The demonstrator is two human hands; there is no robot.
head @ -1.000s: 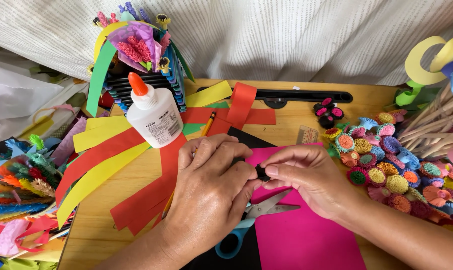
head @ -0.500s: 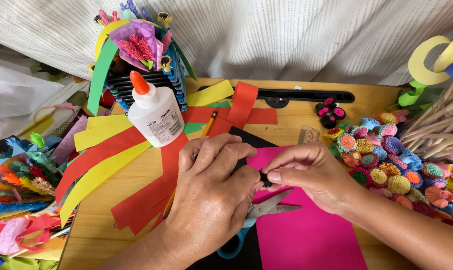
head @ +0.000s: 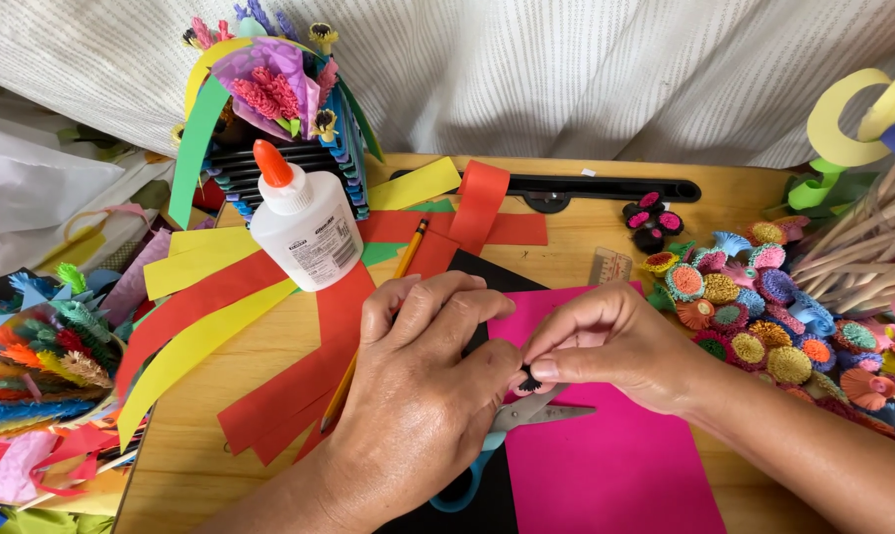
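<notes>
**Small black roll pinched between two hands**

Head view: left hand curled, fingertips meeting right hand over a tiny black paper roll, possibly a coil, too small to tell. Both closed on it from opposite sides, seemingly to keep it from unwinding. Held just above pink paper and scissors. Glue bottle upright nearby on red strips; finished paper flowers heaped right.

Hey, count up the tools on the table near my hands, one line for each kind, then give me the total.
Glue bottle, white with orange cap: 1
Pencil, yellow: 1
Scissors, blue-handled, lying under both hands: 1
Small clear ruler: 1
Total: 4

The left hand and right hand pinch a tiny dark piece together.
</notes>
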